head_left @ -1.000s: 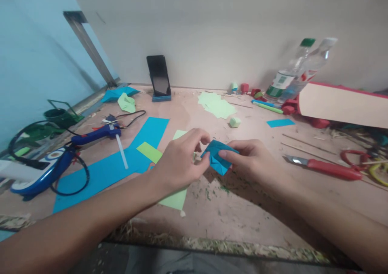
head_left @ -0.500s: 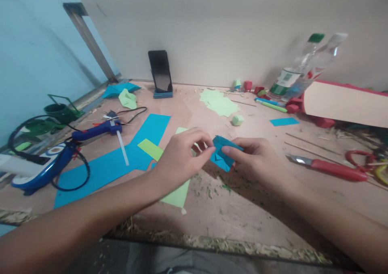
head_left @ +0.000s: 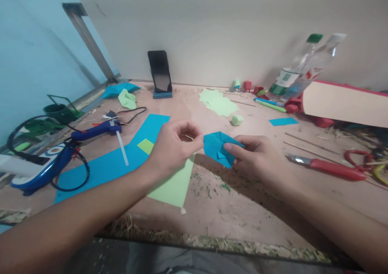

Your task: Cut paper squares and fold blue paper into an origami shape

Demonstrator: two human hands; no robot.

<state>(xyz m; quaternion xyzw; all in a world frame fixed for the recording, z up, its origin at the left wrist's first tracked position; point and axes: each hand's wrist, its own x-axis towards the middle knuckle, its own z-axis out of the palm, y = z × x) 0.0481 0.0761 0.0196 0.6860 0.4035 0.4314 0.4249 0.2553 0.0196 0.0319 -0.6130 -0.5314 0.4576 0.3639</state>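
A small piece of folded blue paper point(head_left: 216, 144) is held in the air over the worktable, with creases and a little raised flap on its face. My right hand point(head_left: 254, 154) grips its right side, thumb on top and fingers behind. At its left corner, my left hand point(head_left: 182, 142) pinches the paper between thumb and forefinger. Beneath my left hand lie a light green sheet point(head_left: 172, 189), a narrow green strip point(head_left: 145, 146) and a larger blue sheet point(head_left: 100, 175). Beyond the folded piece sits a small green paper block point(head_left: 237, 120).
A glue gun point(head_left: 93, 131) with its cord lies left. Right are a red-handled cutter point(head_left: 336, 169), thin sticks point(head_left: 312, 140), scissors point(head_left: 359, 157) and plastic bottles point(head_left: 287, 78). A phone point(head_left: 160, 70) stands at the back near green paper pieces point(head_left: 216, 102). Scraps litter the table's front edge.
My left hand has moved left, drawing the left part of the blue paper outward so it spreads wider. My right hand keeps its grip almost in place.
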